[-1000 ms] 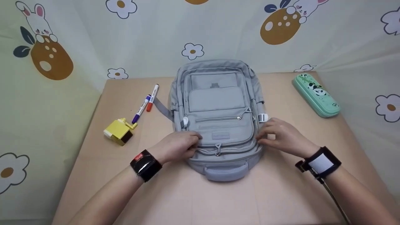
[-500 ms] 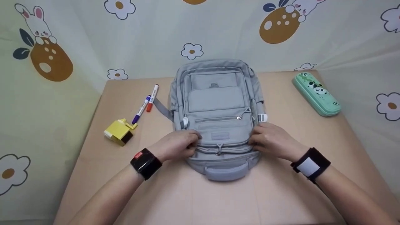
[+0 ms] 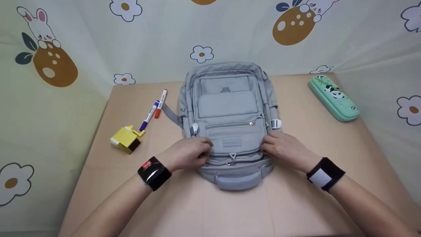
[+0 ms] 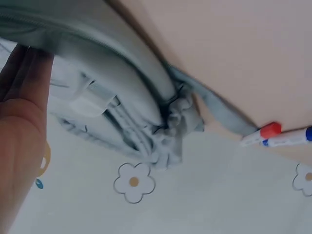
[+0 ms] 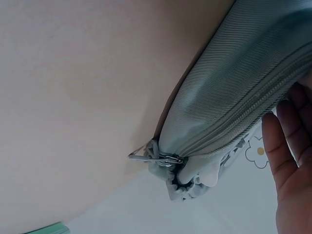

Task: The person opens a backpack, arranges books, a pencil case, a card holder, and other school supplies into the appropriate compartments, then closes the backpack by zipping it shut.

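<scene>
A grey backpack (image 3: 227,104) lies front side up, its padded top handle (image 3: 239,181) toward me. My left hand (image 3: 188,152) grips the left edge of the front pocket near the handle end, its fingers bent onto the fabric. Opposite it, my right hand (image 3: 285,148) holds the pocket's right edge. In the left wrist view the left fingers (image 4: 33,73) reach in at the zipped rim, where their tips are hidden. The right fingers (image 5: 279,146) lie along the zipper side in the right wrist view. A zipper pull (image 3: 232,158) hangs between the two hands.
Left of the backpack, a purple-capped marker (image 3: 149,115) and a red-capped marker (image 3: 161,103) lie beside a grey strap (image 3: 171,115). Nearer stands a yellow block-shaped object (image 3: 126,139) with a small crank. A green panda pencil case (image 3: 334,98) lies at the far right of the table (image 3: 230,214).
My right hand has moved left, from beside the backpack onto the front pocket's right edge, and that edge has come in slightly. The left hand stays in place.
</scene>
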`<state>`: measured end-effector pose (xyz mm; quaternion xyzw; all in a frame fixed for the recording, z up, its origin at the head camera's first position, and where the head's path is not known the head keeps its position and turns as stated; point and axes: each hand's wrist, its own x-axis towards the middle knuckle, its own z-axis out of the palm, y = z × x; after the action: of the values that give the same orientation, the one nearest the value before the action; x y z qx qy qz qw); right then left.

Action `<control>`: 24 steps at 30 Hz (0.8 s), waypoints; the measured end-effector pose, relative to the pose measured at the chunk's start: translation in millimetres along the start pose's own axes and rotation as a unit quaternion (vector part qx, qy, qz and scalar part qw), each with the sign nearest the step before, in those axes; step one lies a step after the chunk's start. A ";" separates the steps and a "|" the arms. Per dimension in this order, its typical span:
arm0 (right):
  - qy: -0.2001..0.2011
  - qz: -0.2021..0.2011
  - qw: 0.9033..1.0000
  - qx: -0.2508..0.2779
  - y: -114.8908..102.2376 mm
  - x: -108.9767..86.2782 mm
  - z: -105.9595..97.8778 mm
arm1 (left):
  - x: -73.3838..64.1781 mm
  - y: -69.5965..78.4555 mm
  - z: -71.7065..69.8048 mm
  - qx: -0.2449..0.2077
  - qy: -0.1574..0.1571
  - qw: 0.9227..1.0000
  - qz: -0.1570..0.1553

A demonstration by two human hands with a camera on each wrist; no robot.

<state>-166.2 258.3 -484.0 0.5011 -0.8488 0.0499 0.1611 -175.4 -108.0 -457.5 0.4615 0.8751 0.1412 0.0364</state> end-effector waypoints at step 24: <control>0.014 0.000 1.000 -0.008 1.3 -4.0 2.6 | 36.8 44.7 11.2 0.215 0.037 0.964 0.154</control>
<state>-166.1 261.6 -487.6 0.4987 -0.8471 0.0501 0.1768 -158.6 -51.6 -453.3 0.5819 0.8040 -0.0298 -0.1183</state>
